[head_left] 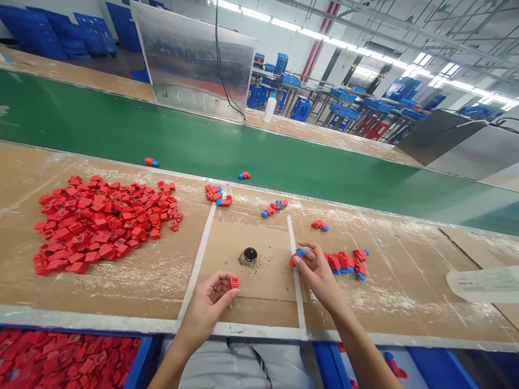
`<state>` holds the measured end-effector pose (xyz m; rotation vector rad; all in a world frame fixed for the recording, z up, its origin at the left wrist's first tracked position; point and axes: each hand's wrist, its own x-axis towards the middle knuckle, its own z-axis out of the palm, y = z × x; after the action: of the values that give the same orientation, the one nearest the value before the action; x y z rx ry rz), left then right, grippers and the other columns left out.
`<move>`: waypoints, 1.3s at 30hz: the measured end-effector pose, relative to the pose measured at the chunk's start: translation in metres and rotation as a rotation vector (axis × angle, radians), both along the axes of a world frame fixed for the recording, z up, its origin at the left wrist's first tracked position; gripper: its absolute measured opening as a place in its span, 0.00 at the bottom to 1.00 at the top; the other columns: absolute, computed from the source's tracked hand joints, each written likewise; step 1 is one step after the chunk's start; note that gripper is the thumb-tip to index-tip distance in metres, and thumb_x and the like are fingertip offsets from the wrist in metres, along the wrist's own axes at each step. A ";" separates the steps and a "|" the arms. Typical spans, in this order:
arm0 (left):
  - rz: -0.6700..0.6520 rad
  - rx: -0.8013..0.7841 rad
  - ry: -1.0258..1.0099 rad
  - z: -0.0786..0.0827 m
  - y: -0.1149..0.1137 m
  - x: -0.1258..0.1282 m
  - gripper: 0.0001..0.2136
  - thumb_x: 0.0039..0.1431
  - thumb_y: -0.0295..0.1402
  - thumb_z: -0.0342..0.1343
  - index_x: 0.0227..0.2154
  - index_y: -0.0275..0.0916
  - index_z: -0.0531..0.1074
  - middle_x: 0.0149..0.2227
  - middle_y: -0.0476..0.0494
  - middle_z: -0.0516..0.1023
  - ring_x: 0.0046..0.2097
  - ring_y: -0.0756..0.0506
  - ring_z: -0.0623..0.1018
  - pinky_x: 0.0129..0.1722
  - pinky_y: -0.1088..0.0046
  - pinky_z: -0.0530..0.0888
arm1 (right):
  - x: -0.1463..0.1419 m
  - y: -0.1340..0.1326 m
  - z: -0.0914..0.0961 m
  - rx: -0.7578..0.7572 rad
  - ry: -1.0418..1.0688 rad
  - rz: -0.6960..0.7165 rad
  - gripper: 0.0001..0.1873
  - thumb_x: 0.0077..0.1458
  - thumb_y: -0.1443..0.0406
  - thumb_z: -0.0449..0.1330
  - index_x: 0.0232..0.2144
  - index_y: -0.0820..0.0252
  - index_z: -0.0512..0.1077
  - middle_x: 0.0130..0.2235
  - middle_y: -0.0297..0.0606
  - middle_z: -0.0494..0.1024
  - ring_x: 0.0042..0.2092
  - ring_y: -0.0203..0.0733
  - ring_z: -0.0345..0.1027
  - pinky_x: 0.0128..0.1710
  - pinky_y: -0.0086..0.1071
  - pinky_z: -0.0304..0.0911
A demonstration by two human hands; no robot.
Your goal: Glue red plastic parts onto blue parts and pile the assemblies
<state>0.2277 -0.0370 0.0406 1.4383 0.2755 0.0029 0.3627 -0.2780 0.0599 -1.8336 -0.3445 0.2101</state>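
Observation:
My left hand (pixel 208 305) pinches a small red plastic part (pixel 234 282) between thumb and fingers, just in front of a small black round pot (pixel 248 255) on the cardboard mat. My right hand (pixel 316 270) is closed on a red part with a blue piece (pixel 297 256), right beside a cluster of red-and-blue parts (pixel 344 263). A big heap of red parts (pixel 103 221) lies to the left on the bench.
Smaller groups of red-and-blue parts (pixel 219 194) (pixel 274 207) (pixel 320 225) lie near the green conveyor belt (pixel 259 156), which carries two more (pixel 151 161) (pixel 244 175). A blue bin of red parts (pixel 68 356) sits below the bench edge. A white bottle (pixel 270 107) stands beyond the belt.

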 end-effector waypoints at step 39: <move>-0.020 -0.110 -0.015 -0.004 -0.005 -0.008 0.11 0.59 0.36 0.58 0.42 0.37 0.74 0.32 0.46 0.75 0.33 0.48 0.75 0.34 0.74 0.75 | -0.006 0.045 0.024 -0.471 -0.570 0.327 0.13 0.67 0.59 0.52 0.48 0.57 0.70 0.40 0.40 0.75 0.37 0.43 0.71 0.37 0.34 0.66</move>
<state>0.2200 -0.0424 0.0361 1.3314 0.2456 -0.0176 0.3568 -0.2331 0.0844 -2.2780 -1.0702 -0.0199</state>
